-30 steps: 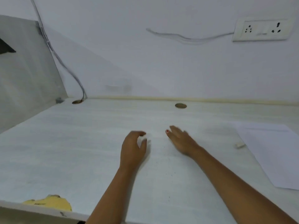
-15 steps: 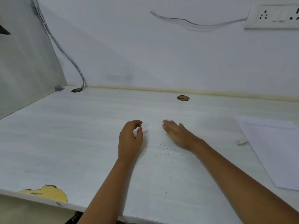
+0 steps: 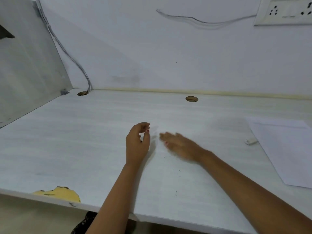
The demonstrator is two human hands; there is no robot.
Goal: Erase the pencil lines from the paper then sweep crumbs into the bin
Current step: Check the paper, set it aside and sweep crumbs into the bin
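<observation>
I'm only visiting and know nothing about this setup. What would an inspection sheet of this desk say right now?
Surface: white desk; yellow chip at the near edge; two cable holes.
Job's things: paper at right; eraser beside its left edge; dark crumbs scattered on the desk; bin not seen.
Clutter: nothing seen.
Hands: left hand curled, contents unclear; right hand blurred, fingers straight.
Cables: grey cable drops into the left hole; wire leads to the socket plate.
Surroundings: white wall; grey side panel.

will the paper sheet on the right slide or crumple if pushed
The paper lies flat and thin, so it probably slides easily on the smooth desk. Pushed at one edge, it may buckle, being floppy.
</observation>
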